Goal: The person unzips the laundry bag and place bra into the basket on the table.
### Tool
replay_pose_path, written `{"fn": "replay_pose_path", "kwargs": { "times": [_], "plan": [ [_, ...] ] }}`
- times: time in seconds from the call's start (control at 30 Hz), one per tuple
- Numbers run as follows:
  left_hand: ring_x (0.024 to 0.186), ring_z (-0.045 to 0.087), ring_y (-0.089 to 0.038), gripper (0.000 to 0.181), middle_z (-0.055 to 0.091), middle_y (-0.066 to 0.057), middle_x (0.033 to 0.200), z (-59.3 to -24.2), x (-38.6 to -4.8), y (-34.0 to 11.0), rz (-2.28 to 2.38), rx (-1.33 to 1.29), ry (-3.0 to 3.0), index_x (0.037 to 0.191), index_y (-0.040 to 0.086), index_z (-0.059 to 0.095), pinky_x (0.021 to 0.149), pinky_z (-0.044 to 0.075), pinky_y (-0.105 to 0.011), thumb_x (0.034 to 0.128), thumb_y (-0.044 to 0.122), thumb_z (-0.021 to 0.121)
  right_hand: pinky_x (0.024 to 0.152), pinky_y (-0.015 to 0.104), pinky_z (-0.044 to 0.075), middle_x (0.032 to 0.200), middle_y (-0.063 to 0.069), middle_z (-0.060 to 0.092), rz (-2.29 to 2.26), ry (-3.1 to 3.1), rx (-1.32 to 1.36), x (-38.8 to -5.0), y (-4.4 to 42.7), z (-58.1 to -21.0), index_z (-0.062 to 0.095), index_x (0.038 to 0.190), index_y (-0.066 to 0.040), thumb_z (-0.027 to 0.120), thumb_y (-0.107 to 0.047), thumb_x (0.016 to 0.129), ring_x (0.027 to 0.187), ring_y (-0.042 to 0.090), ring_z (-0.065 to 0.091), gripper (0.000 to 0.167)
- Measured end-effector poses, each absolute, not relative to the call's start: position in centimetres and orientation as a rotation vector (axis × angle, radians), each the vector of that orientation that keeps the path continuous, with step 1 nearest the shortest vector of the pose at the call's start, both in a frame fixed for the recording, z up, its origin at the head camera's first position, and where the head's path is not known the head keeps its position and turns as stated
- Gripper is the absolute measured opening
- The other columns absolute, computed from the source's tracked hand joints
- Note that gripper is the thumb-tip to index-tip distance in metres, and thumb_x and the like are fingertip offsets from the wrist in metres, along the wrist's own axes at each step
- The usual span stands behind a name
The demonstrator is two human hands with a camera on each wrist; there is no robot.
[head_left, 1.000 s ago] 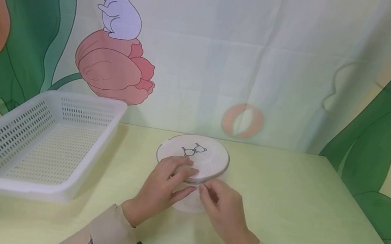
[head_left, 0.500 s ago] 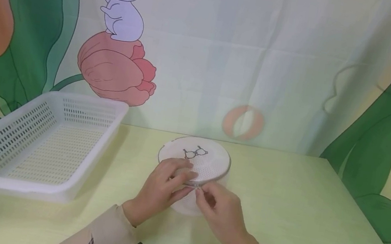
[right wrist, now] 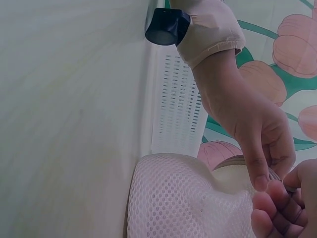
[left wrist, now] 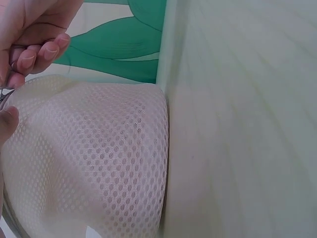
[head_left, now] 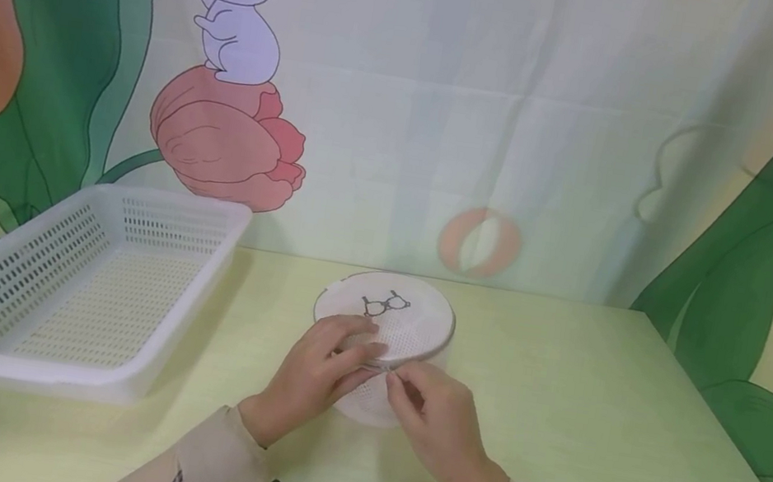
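A white cylindrical mesh laundry bag [head_left: 410, 332] stands upright on the table, its round lid printed with a dark outline like a pair of glasses. A grey zipper edge rings the lid. My left hand [head_left: 311, 363] holds the near left of this rim, fingers on the lid and thumb below it. Right beside it, my right hand [head_left: 439, 415] pinches at the zipper at the front of the rim; the small pull is mostly hidden by the fingertips. Honeycomb mesh on the bag's side [left wrist: 114, 148] fills much of the left wrist view, bulging and slightly creased.
A white perforated plastic basket [head_left: 134, 374] stands on the left of the pale yellow-green table [head_left: 589, 438]. Behind the table hangs a curtain [head_left: 376, 106] printed with tulips and a rabbit. A dark band with a camera [right wrist: 167, 27] sits on the left wrist.
My right hand has shifted slightly left along the rim, closer to the left thumb. The left hand keeps its place on the lid. The head view has moved a little.
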State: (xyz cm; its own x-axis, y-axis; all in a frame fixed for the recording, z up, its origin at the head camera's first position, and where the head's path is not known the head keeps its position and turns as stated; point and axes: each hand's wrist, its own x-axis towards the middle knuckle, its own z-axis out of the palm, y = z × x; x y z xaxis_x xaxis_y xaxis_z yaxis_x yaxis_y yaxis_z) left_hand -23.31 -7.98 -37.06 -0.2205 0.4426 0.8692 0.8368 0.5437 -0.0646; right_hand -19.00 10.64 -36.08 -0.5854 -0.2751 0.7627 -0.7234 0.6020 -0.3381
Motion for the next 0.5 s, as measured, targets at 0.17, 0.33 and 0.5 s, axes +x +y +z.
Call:
{"fn": "replay_pose_path", "kwargs": {
  "times": [0.17, 0.33, 0.5],
  "plan": [
    [0.105, 0.060, -0.027, 0.018, 0.064, -0.010, 0.112, -37.15, -23.36, -8.11, -0.531, -1.046, -1.853, 0.099, 0.012, 0.068, 0.092, 0.051, -0.038, 0.0854, 0.023, 0.070, 0.054, 0.007, 0.039, 0.064, -0.006, 0.056, 0.850, -2.146, 0.789, -19.02, 10.66, -36.11, 0.061, 0.073, -0.012, 0.064, -0.004, 0.083, 0.059, -0.004, 0.044, 0.013],
    [0.105, 0.060, -0.027, 0.017, 0.064, -0.011, 0.112, -37.15, -23.41, -8.17, -0.532, -1.041, -1.852, 0.099, 0.012, 0.068, 0.092, 0.051, -0.038, 0.0881, 0.025, 0.067, 0.054, 0.008, 0.040, 0.064, -0.007, 0.055, 0.846, -2.145, 0.781, -19.08, 10.72, -36.11, 0.061, 0.073, -0.012, 0.064, -0.004, 0.082, 0.059, -0.004, 0.045, 0.013],
    [0.105, 0.060, -0.027, 0.018, 0.064, -0.011, 0.112, -37.19, -23.50, -8.27, -0.528, -1.040, -1.846, 0.099, 0.012, 0.068, 0.091, 0.052, -0.038, 0.0849, 0.023, 0.070, 0.054, 0.008, 0.040, 0.064, -0.006, 0.055, 0.856, -2.148, 0.772, -19.08, 10.78, -36.06, 0.061, 0.073, -0.011, 0.064, -0.003, 0.082, 0.060, -0.003, 0.045, 0.013]
  ]
}}
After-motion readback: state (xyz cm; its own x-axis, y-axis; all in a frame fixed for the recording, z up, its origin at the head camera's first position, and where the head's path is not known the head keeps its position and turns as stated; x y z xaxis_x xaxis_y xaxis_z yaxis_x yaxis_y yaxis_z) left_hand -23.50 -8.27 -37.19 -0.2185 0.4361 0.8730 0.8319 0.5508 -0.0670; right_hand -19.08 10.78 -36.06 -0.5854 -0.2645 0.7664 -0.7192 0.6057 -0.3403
